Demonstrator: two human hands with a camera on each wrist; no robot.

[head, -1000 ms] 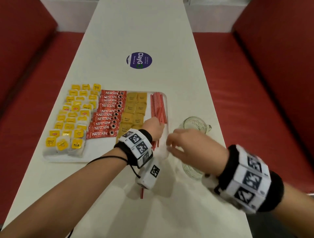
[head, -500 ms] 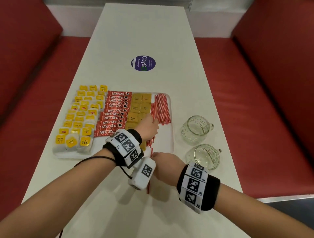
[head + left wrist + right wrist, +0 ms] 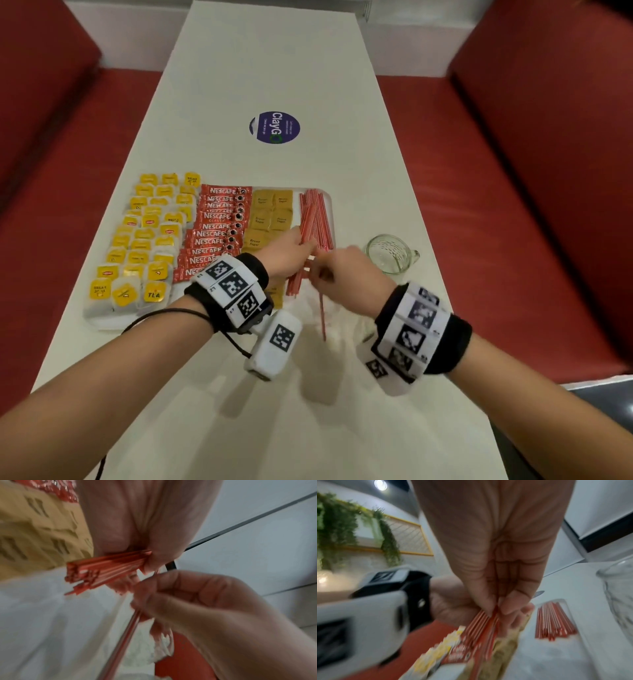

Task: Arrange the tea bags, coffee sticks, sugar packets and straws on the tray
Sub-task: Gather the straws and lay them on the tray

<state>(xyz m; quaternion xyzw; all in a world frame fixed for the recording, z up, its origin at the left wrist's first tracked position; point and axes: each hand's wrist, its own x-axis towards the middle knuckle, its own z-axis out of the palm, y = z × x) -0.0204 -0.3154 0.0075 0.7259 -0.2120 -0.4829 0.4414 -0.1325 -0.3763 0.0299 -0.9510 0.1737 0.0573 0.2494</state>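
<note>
A white tray (image 3: pixel 113 323) holds rows of yellow tea bags (image 3: pixel 150 240), red Nescafe coffee sticks (image 3: pixel 215 229), brown sugar packets (image 3: pixel 270 216) and a row of red striped straws (image 3: pixel 323 219) at its right side. My left hand (image 3: pixel 301 246) grips a bundle of straws (image 3: pixel 306 226) tilted above the tray; the left wrist view shows the bundle's ends (image 3: pixel 106 569) sticking out of the fist. My right hand (image 3: pixel 320 270) pinches a single straw (image 3: pixel 322 318) right beside the bundle, its fingertips (image 3: pixel 505 608) closed on the straw's top.
A clear glass mug (image 3: pixel 390 253) stands on the table right of the tray, close to my right hand. A round blue ClayGo sticker (image 3: pixel 275 127) lies farther up the white table (image 3: pixel 274 68). Red bench seats (image 3: pixel 496 205) flank both sides.
My right hand dropped to the loose straw in front of the tray, pinched it and raised it to the bundle. My left hand lifted its bundle slightly.
</note>
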